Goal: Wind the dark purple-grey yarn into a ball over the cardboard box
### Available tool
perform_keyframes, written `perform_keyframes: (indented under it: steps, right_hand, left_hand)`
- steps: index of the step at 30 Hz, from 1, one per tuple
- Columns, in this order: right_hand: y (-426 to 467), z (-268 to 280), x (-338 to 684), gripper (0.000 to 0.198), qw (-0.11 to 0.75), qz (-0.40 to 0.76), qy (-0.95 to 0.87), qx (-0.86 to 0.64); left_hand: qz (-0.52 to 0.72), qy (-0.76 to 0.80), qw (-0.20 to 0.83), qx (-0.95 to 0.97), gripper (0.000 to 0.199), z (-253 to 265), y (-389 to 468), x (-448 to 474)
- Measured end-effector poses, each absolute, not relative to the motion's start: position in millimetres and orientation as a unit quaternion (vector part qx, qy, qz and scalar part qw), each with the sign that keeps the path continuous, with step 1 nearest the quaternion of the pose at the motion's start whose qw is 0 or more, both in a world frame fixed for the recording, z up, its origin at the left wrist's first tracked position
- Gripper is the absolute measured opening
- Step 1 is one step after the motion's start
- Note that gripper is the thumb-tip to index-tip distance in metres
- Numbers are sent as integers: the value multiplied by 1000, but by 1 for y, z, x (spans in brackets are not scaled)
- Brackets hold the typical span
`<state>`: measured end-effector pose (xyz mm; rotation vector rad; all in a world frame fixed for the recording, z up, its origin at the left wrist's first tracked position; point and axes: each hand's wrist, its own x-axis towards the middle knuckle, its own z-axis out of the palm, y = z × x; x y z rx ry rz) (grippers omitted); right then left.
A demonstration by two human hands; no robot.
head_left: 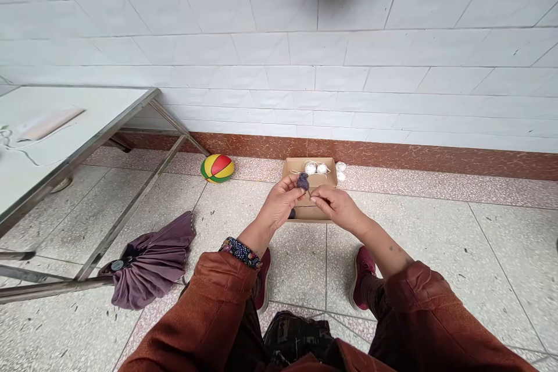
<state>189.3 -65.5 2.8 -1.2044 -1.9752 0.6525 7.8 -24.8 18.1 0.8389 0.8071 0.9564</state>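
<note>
My left hand (282, 200) pinches a small ball of dark purple-grey yarn (303, 181) above a cardboard box on the floor. Close by on its right, my right hand (337, 204) is closed on a strand of the same yarn (310, 192), drawn out from the ball. Two white yarn balls (315, 168) lie in the back part of the open cardboard box (288, 170). In its front part, another dark yarn ball (292, 214) shows partly, behind my left hand.
More white balls (341, 171) sit beside the box's right side. A striped ball (217, 168) rests by the wall. To the left stand a metal-framed table (113, 106) and, on the floor, a folded purple umbrella (152, 267). My shoes (364, 273) flank the box.
</note>
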Motion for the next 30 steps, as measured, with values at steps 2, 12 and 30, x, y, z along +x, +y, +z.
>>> perform_keyframes:
  steps: [2, 12, 30]
  right_hand:
    - [-70, 8, 188, 15, 341, 258, -792, -437]
    - [-68, 19, 199, 18, 385, 246, -783, -422]
    - [-66, 9, 194, 12, 372, 246, -760, -472]
  left_hand:
    - [444, 400, 698, 396, 29, 16, -23, 7]
    - [298, 401, 585, 640, 19, 7, -31, 15]
    - [381, 393, 684, 482, 29, 12, -26, 10]
